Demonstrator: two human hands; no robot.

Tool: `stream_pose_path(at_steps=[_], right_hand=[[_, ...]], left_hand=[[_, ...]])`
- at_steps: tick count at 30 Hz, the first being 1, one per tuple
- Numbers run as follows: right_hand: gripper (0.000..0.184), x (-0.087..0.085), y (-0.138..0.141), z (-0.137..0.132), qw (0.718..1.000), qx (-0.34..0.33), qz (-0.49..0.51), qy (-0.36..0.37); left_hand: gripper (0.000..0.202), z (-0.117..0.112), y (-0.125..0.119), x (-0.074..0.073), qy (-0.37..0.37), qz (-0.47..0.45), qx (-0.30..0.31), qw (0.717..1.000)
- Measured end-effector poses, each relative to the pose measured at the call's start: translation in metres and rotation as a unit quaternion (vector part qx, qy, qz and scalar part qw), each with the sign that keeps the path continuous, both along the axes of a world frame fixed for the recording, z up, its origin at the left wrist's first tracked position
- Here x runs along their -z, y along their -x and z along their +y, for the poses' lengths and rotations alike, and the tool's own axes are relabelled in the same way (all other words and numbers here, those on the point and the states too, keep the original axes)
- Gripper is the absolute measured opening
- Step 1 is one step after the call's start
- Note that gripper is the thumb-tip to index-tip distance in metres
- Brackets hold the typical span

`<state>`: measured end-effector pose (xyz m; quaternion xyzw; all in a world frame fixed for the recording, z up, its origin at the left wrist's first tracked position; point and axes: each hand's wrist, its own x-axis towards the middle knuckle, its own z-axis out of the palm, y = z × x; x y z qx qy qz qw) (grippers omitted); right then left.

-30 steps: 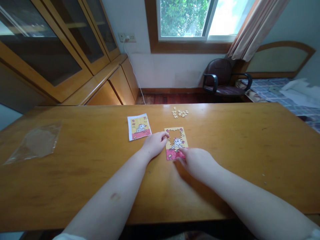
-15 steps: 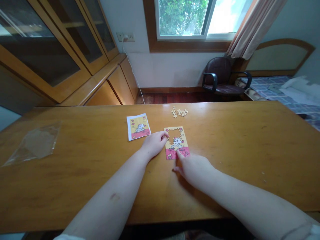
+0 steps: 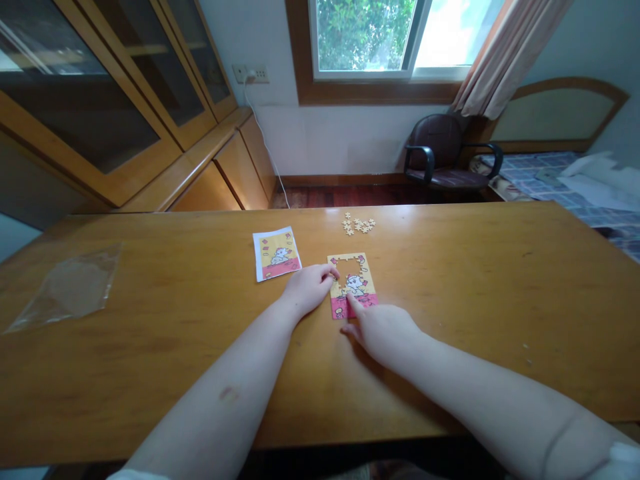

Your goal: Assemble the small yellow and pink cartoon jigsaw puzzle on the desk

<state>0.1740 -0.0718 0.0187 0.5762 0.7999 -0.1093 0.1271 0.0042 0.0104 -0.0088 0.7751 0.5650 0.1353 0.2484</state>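
Observation:
A partly filled jigsaw puzzle (image 3: pixel 371 288) lies flat on the table, yellow above and pink below, with a white cartoon figure. Bare gaps show in its upper middle and left. My left hand (image 3: pixel 310 288) is closed at the puzzle's left edge, its curled fingertips on the border. From the lower right, my right hand (image 3: pixel 387 330) stretches its index finger onto the puzzle just below the figure, thumb held apart and nothing grasped. Beyond the puzzle lie several loose puzzle pieces (image 3: pixel 359 225), pale side up. A printed reference picture (image 3: pixel 278 253) lies left of the puzzle.
A clear plastic bag (image 3: pixel 70 283) lies on the left of the wooden table (image 3: pixel 200 387). Past the far edge stand a wooden cabinet (image 3: pixel 200 167) at left and a dark armchair (image 3: pixel 443 150) at right, near a bed (image 3: pixel 540 170).
My right index fingertip has slid slightly up and left across the puzzle. My left hand stays at the puzzle's left edge, and the loose pieces look unmoved.

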Motion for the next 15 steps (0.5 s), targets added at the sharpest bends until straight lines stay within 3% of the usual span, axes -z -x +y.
stream_pose_path(at_steps=[15], right_hand=[[0.065, 0.0047, 0.0042, 0.0086, 1.0, 0.008, -0.005, -0.004]], left_hand=[[0.027, 0.0009, 0.0003, 0.0022, -0.006, 0.002, 0.007, 1.0]])
